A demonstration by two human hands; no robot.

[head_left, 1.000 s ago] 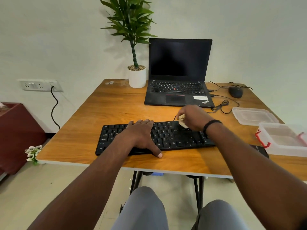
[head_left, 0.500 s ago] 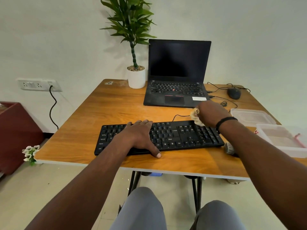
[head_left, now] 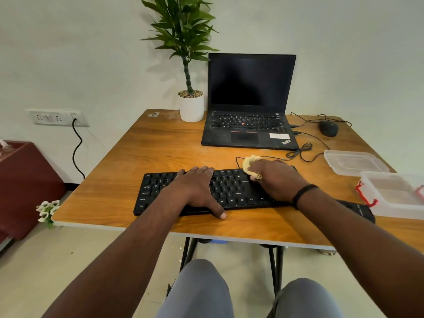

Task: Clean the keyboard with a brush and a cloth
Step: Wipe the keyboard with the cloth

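Keyboard [head_left: 183, 191] before laptop [head_left: 249, 125]

pale wall [head_left: 91, 53], wooden table [head_left: 128, 161], beige floor [head_left: 57, 260]

Cloth hand swings back over the keys

The right hand [head_left: 275, 180], gripping the yellow cloth [head_left: 250, 166], went out past the keyboard's [head_left: 160, 193] right far corner half a second ago; now it's back on the keyboard's upper-right keys.

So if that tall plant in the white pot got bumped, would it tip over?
Probably fairly easily: the plant rises tall and leafy above a small white pot, so it looks top-heavy. The pebbles on top may add some steadying weight. It stands near the table's back edge.
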